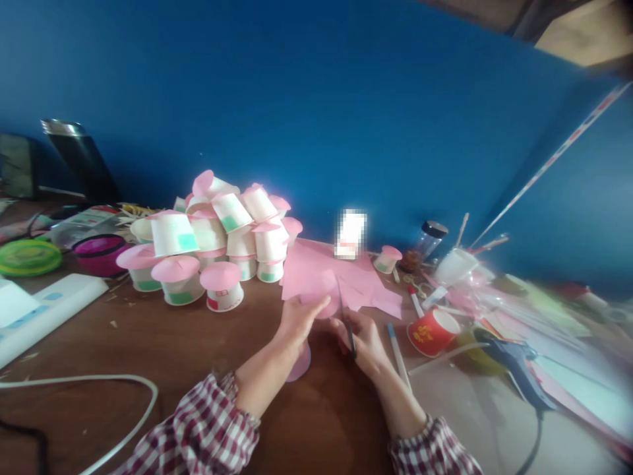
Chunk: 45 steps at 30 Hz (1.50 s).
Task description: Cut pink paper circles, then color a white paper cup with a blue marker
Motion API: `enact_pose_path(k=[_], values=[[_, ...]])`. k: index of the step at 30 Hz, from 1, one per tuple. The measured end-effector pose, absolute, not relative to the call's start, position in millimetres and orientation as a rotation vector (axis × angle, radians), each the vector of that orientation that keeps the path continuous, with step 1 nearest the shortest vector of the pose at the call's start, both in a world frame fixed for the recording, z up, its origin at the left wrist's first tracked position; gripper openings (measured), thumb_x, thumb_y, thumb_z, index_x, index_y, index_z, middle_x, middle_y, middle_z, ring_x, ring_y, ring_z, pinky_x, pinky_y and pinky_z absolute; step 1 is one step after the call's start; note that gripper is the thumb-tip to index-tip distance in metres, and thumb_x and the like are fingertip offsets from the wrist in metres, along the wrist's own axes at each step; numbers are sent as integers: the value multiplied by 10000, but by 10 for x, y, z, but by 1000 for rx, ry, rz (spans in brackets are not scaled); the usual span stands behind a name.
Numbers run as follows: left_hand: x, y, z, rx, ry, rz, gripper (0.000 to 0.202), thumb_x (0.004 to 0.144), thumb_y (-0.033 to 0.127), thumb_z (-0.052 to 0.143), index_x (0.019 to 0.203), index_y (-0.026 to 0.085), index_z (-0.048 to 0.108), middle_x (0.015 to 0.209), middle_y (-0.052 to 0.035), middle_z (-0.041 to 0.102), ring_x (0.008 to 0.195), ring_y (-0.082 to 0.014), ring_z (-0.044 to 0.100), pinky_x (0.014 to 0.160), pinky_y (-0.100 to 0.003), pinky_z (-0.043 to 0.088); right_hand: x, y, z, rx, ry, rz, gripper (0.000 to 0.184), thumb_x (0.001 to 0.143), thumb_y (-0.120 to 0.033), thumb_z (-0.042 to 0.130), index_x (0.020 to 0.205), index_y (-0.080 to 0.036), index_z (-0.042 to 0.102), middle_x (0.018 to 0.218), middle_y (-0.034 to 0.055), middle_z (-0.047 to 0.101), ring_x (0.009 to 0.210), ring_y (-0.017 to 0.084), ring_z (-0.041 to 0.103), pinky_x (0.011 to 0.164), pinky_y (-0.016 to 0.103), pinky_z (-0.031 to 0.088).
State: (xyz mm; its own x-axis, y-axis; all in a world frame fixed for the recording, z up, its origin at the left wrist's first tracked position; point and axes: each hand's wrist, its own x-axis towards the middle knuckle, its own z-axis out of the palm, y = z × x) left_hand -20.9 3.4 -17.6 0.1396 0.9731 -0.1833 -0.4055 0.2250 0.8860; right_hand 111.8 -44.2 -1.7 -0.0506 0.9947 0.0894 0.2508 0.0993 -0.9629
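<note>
My left hand (299, 320) grips a pink paper piece (316, 290), fingers closed around its edge. My right hand (363, 340) is closed on a pair of scissors (346, 316), whose blades reach up into the pink paper. A round pink piece (301, 366) shows below my left wrist. Both hands are above the brown table (173, 343), just in front of a stack of pink paper sheets (356, 280).
A heap of white paper cups with pink lids (217, 241) stands at the left. A red cup (431, 332), a blue pen (398, 353), a glue gun (519, 369), a jar (425, 244), a magenta bowl (99, 253), a green lid (28, 256) and a white cable (123, 396) lie around.
</note>
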Motion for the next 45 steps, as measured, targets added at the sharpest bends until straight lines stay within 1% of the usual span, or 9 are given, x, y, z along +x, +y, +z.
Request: enact_pose_path(k=[7, 15, 24, 27, 30, 33, 37, 41, 45], values=[[-210, 15, -128, 764, 921, 1179, 407, 589, 387, 767, 847, 85, 678, 785, -149, 708, 669, -254, 673, 542, -305, 510, 1138, -439, -28, -1323, -1499, 995, 338, 767, -475, 634, 696, -151, 569, 455, -59, 441, 398, 75, 391, 388, 189, 287], [-210, 42, -180, 758, 930, 1194, 437, 578, 398, 776, 872, 91, 677, 811, -151, 708, 697, -252, 675, 584, -313, 516, 1136, -443, -19, -1335, -1504, 970, 357, 760, -499, 627, 678, -155, 579, 462, -52, 449, 397, 74, 377, 375, 192, 282], [-223, 44, -160, 774, 940, 1175, 427, 604, 391, 760, 902, 96, 678, 813, -149, 710, 695, -257, 676, 586, -322, 520, 1142, -443, -38, -1357, -1508, 966, 340, 767, -480, 628, 744, -141, 613, 468, -56, 441, 391, 71, 374, 373, 188, 275], [-223, 39, -158, 786, 934, 1184, 414, 613, 390, 753, 897, 99, 679, 807, -142, 712, 687, -251, 675, 571, -309, 517, 1132, -444, -19, -1354, -1519, 939, 345, 767, -481, 627, 693, -145, 600, 457, -53, 442, 391, 72, 376, 375, 188, 275], [-218, 43, -152, 775, 943, 1194, 426, 600, 393, 760, 898, 98, 683, 786, -138, 712, 662, -247, 671, 546, -304, 511, 1126, -447, -11, -1357, -1523, 936, 349, 763, -490, 627, 705, -147, 608, 456, -52, 453, 388, 74, 383, 375, 187, 280], [-216, 55, -135, 779, 976, 1202, 420, 596, 393, 762, 887, 101, 688, 782, -134, 713, 669, -243, 671, 562, -303, 512, 1125, -450, -12, -1353, -1517, 950, 342, 757, -487, 636, 730, -146, 615, 466, -53, 455, 388, 74, 381, 373, 187, 279], [-232, 50, -82, 768, 1047, 1200, 372, 591, 354, 768, 862, 110, 693, 781, -124, 716, 706, -242, 674, 578, -294, 508, 1123, -449, -3, -1346, -1505, 979, 334, 756, -477, 638, 704, -150, 592, 459, -54, 449, 387, 73, 385, 376, 187, 288], [-252, 35, -40, 768, 1004, 1187, 378, 586, 336, 773, 871, 102, 691, 824, -138, 718, 762, -254, 676, 617, -299, 510, 1127, -438, 1, -1326, -1499, 997, 316, 752, -443, 652, 658, -156, 558, 460, -49, 463, 394, 73, 401, 385, 185, 294], [-252, 43, -60, 771, 969, 1181, 397, 569, 349, 785, 861, 96, 693, 834, -147, 717, 774, -263, 674, 638, -308, 510, 1132, -436, -1, -1335, -1491, 1007, 304, 762, -435, 643, 672, -157, 561, 445, -54, 457, 391, 74, 396, 386, 185, 299]])
